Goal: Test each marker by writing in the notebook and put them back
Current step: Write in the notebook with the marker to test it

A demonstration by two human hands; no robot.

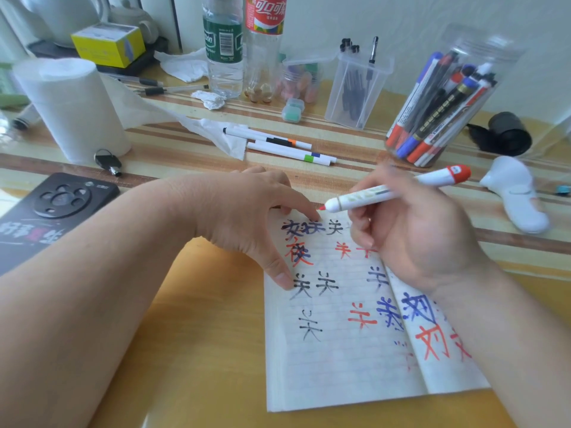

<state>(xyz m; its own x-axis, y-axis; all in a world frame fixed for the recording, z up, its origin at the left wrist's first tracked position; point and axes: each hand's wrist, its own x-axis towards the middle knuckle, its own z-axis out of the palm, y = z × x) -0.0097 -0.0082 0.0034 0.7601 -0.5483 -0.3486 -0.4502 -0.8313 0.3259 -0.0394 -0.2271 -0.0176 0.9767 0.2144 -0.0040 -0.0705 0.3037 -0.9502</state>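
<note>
We hold the red marker [395, 189] in our right hand [411, 236], with the fingers curled round its white barrel. Its red tip stands at the upper edge of the notebook [340, 366], just beside the index fingertip of our left hand [247, 217]. We cannot tell whether the tip touches the paper. The left hand is spread wide and holds nothing; its index finger and thumb press the notebook's left page flat.

The notebook lies open, and the upper part of its left page is crowded with black, red and blue characters, while the lower part is bare. So we judge it better to write the test lower on that page, where a new stroke can be read clearly. The left index finger should draw back a little from the tip, or ink may mark it. A short character with light, even pressure is enough to show if the line is full. The jar [441, 112] of markers stands beyond the notebook's upper right corner, well apart.
</note>
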